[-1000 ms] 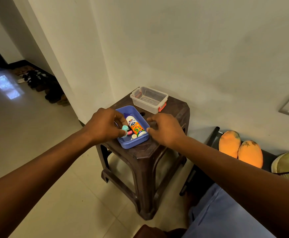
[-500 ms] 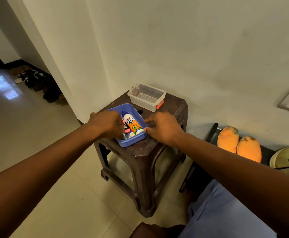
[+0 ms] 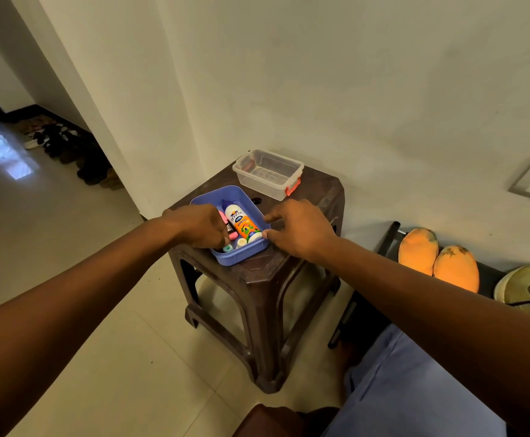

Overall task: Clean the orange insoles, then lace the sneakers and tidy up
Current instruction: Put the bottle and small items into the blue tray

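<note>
Head view: the left hand [image 3: 202, 227] reaches into the blue tray [image 3: 241, 258] at the stool's [image 3: 266, 279] front-left corner, fingers curled down among small items; what they hold I cannot tell. Right hand [image 3: 298, 230], fingers loosely apart, touches the tray's right rim. Orange insoles [image 3: 437, 260] lie on a dark rack, far right.

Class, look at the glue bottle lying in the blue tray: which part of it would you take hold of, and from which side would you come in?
Probably the glue bottle is best pinched across its round middle, coming straight down from above. It lies on its side in the blue tray, whose walls block a sideways approach, and the left hand crowds the small items beside it. The right hand, at the tray's edge, is nearer the free side.
</note>
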